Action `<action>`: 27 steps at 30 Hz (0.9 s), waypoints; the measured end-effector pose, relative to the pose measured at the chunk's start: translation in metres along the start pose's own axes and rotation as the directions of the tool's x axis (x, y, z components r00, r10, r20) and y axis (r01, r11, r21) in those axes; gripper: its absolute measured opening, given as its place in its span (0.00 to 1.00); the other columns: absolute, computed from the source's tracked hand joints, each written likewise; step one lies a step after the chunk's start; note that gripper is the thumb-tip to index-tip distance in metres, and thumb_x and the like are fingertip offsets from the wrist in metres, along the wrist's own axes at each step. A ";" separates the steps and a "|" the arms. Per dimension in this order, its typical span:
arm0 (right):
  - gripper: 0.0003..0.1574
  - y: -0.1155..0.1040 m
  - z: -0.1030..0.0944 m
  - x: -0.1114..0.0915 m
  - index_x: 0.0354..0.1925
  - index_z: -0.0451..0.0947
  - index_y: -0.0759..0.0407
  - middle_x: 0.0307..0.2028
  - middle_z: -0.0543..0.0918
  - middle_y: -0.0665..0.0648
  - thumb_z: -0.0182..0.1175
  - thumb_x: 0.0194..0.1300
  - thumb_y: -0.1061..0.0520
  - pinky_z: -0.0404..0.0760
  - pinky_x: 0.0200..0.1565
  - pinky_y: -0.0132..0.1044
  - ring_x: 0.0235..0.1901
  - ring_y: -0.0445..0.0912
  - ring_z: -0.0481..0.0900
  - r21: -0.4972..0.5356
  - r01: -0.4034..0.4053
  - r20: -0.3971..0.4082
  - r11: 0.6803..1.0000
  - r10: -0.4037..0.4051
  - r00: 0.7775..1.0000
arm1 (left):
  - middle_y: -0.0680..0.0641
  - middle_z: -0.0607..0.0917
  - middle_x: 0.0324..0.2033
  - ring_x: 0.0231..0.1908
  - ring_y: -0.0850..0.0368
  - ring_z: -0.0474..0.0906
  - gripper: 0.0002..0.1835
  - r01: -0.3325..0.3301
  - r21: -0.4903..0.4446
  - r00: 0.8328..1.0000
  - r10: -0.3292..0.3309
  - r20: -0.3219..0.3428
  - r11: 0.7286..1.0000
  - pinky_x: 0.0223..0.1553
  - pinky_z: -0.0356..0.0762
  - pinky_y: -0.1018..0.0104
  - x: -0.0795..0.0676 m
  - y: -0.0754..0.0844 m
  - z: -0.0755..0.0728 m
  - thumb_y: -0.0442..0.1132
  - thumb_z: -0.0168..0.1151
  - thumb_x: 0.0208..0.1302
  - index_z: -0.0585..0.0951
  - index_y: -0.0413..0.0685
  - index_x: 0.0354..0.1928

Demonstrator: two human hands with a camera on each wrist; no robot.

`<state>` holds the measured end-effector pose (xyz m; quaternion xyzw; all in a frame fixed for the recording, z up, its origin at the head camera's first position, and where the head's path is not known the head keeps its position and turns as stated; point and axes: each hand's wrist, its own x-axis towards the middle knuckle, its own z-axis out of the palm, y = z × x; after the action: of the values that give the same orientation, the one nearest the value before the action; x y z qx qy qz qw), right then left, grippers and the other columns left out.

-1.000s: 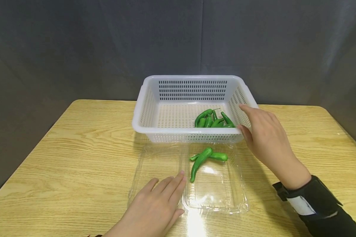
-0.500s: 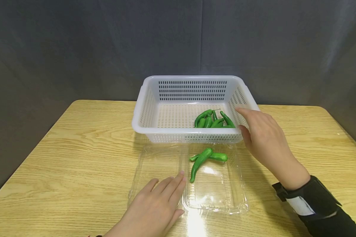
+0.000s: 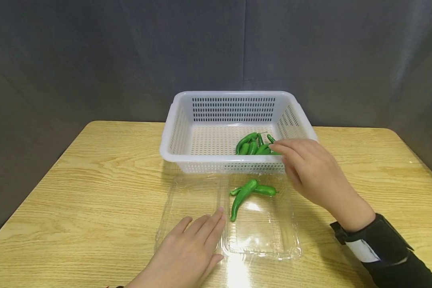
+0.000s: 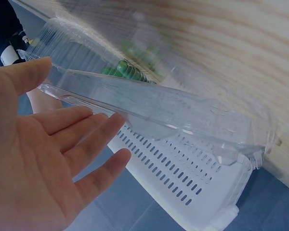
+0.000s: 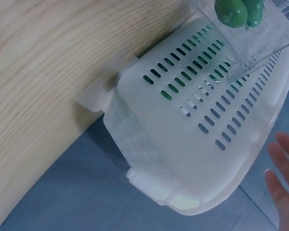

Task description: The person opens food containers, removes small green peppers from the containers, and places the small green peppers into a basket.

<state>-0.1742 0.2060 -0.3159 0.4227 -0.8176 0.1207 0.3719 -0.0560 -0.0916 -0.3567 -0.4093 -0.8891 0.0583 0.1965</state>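
In the head view, my right hand (image 3: 315,172) reaches over the near right corner of a white perforated plastic basket (image 3: 216,159). Its fingertips are by several green chili peppers (image 3: 253,148) lying in the basket; the right wrist view shows only some loose fingers (image 5: 282,166) at its edge, with no pepper seen in them. My left hand (image 3: 185,250) lies with extended fingers over the left half and middle fold of an unfolded clear plastic clamshell box (image 3: 259,236). Two crossed peppers, one in front (image 3: 242,202) and one behind (image 3: 268,191), lie in the box's right half.
A light wood-grain table (image 3: 93,192) bears the basket, which stands just behind the clear box. Dark grey cloth (image 3: 201,48) hangs beyond the table's far edge. A black strap (image 3: 378,240) wraps the right wrist.
My right hand has moved left and slightly down, its fingers drawing closer together and now covering part of the basket's peppers. The left hand, box and basket stay where they were.
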 end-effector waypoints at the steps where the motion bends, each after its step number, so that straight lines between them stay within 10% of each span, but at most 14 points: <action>1: 0.21 -0.001 0.000 0.001 0.54 0.78 0.69 0.49 0.83 0.64 0.44 0.71 0.61 0.77 0.52 0.53 0.47 0.60 0.81 0.001 0.018 -0.003 1.000 -0.018 1.000 | 0.44 0.76 0.64 0.52 0.55 0.80 0.38 0.001 -0.001 1.000 -0.001 0.001 1.000 0.50 0.80 0.56 0.000 0.000 0.000 0.59 0.60 0.65 0.72 0.37 0.67; 27: 0.17 -0.030 -0.002 0.016 0.44 0.83 0.64 0.39 0.86 0.59 0.47 0.74 0.61 0.82 0.41 0.48 0.37 0.54 0.84 -0.015 0.259 -0.032 0.966 -0.260 0.965 | 0.44 0.77 0.63 0.50 0.56 0.80 0.37 0.004 -0.020 1.000 -0.004 -0.015 1.000 0.49 0.80 0.58 0.001 -0.002 0.002 0.60 0.62 0.62 0.75 0.39 0.64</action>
<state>-0.1558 0.1788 -0.3067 0.5221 -0.7494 0.0740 0.4005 -0.0581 -0.0922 -0.3577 -0.4099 -0.8889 0.0461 0.1994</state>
